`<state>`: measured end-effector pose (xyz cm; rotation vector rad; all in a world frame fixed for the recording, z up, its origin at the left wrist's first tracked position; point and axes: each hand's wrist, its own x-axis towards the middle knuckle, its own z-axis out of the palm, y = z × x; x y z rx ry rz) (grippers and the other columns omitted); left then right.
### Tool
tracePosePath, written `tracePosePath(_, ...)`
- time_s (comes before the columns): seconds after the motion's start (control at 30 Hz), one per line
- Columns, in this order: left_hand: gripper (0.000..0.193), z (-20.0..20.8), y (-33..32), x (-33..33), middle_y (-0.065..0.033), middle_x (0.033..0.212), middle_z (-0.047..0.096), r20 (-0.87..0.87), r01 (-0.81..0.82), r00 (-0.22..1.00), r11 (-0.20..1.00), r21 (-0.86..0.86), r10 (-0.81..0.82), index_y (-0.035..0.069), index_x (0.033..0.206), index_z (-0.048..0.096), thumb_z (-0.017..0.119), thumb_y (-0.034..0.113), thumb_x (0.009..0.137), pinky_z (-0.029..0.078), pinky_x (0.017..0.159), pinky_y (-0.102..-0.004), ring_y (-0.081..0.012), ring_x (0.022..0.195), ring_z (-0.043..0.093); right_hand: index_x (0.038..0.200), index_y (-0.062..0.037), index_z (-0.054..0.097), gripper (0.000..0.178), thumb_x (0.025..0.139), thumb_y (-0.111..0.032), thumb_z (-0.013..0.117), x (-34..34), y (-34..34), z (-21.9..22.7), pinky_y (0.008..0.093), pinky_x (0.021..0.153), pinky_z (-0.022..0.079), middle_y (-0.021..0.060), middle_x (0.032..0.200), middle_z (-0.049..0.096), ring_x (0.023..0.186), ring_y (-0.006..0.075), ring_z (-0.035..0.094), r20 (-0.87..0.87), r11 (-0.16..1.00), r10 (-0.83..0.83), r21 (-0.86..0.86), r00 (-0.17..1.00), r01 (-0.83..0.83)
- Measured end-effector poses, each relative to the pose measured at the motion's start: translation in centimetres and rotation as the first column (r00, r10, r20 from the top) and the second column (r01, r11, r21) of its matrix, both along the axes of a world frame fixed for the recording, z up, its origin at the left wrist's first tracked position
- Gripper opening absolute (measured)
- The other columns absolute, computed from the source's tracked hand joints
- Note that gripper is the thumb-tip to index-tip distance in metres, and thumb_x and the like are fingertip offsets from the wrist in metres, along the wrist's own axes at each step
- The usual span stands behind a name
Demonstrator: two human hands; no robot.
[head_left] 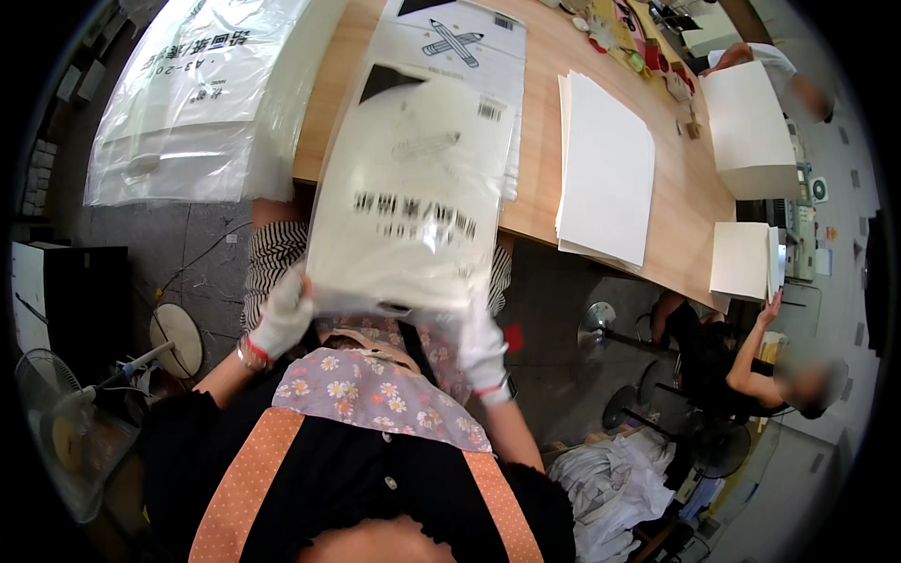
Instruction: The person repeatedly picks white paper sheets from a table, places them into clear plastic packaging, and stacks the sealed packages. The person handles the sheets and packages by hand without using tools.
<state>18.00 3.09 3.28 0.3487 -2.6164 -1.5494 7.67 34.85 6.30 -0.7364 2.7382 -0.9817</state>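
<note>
Fingers point(298, 284) of our gloved left hand point(283, 317) curl nearly closed on the near-left corner of a clear plastic packet point(404, 188), between seven and eight o'clock from its middle. At five o'clock our gloved right hand point(481, 352) is at the near-right corner, its fingers blurred, so we can't make out how far they are spread or whether they pinch anything. If that side is only brushed, we'd expect the packet to twist round its left corner, since smooth film gives gloved fingers little to grip.

The packet spans the front edge of the wooden table point(530, 141), its near end, with a handle slot point(394, 308), out past that edge; should both corners slip, the overhang could send it to the floor point(549, 375). Toward twelve o'clock its far end overlaps a pencil-printed sheet point(457, 45); we can't judge contact, but clinging film might drag that along. Between nine and ten o'clock a large plastic-wrapped bundle point(188, 141) could snag a wide swing. At three o'clock a white paper stack point(605, 169) lies close to the table's edge, and a sideways knock might fan it out.
</note>
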Motion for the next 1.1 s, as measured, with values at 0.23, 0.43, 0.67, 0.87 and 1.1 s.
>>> tracePosePath(0.23, 0.016, -1.8, 1.0, -2.5, -0.0066, 0.082, 0.054, -0.314, 0.058, 0.946, 0.906, 0.419, 0.085, 0.002, 0.078, 0.048, 0.041, -0.011, 0.071, 0.048, 0.060, -0.0287, -0.0142, 0.075, 0.055, 0.129, -0.0033, 0.045, 0.037, 0.093, -0.012, 0.046, -2.7, 4.7, -1.7, 0.0319, 0.074, 0.053, 0.0111, 0.099, 0.064, 0.083, 0.0167, 0.064, 0.581, 0.865, -0.155, -0.310, 0.799, 0.394)
tracePosePath(0.43, 0.016, 11.3, 2.6, -10.5, -0.0093, 0.072, 0.054, -0.690, 0.244, 0.692, 0.968, -0.053, -0.212, 0.005, 0.068, 0.048, 0.053, -0.008, 0.061, 0.043, 0.050, -0.0318, -0.0254, 0.065, 0.056, 0.127, -0.0039, 0.049, 0.048, 0.085, -0.026, 0.060, -3.8, -1.7, -6.2, 0.0345, 0.083, 0.050, 0.0193, 0.107, 0.061, 0.094, 0.0262, 0.061, -0.182, 0.989, 0.126, -0.057, 0.975, -0.139)
tracePosePath(0.67, 0.028, 19.5, -6.9, -6.1, -0.0068, 0.081, 0.057, -0.801, 0.336, 0.562, 0.827, 0.451, 0.209, 0.002, 0.075, 0.051, 0.043, 0.023, 0.092, 0.045, 0.063, -0.0285, -0.0139, 0.071, 0.053, 0.134, 0.0002, 0.036, 0.058, 0.090, -0.033, 0.053, -8.7, -18.0, 6.6, 0.0421, 0.100, 0.042, 0.0178, 0.135, 0.043, 0.120, 0.0308, 0.048, 0.578, 0.249, 0.699, -0.749, 0.421, 0.614)
tracePosePath(0.87, 0.018, 14.3, -24.2, -8.5, -0.0005, 0.088, 0.046, -0.740, -0.267, 0.259, 0.782, 0.563, 0.621, 0.005, 0.092, 0.053, 0.040, -0.002, 0.083, 0.039, 0.070, -0.0208, -0.0073, 0.077, 0.043, 0.116, 0.0007, 0.051, 0.033, 0.092, -0.022, 0.053, -10.3, -29.5, 5.6, 0.0379, 0.062, 0.054, 0.0092, 0.083, 0.063, 0.073, 0.0197, 0.061, 0.364, 0.300, 0.923, -0.885, 0.128, 0.357)
tracePosePath(1.1, 0.015, 2.4, -27.8, -3.5, -0.0034, 0.095, 0.056, -0.098, -0.622, 0.284, 0.262, 0.738, 0.954, 0.004, 0.100, 0.051, 0.045, 0.012, 0.089, 0.046, 0.073, -0.0272, -0.0143, 0.083, 0.054, 0.111, -0.0034, 0.057, 0.034, 0.094, -0.032, 0.051, -6.5, -30.9, 0.8, 0.0278, 0.061, 0.054, 0.0092, 0.086, 0.063, 0.070, 0.0141, 0.062, 0.503, 0.644, 0.519, -0.761, 0.691, 0.070)
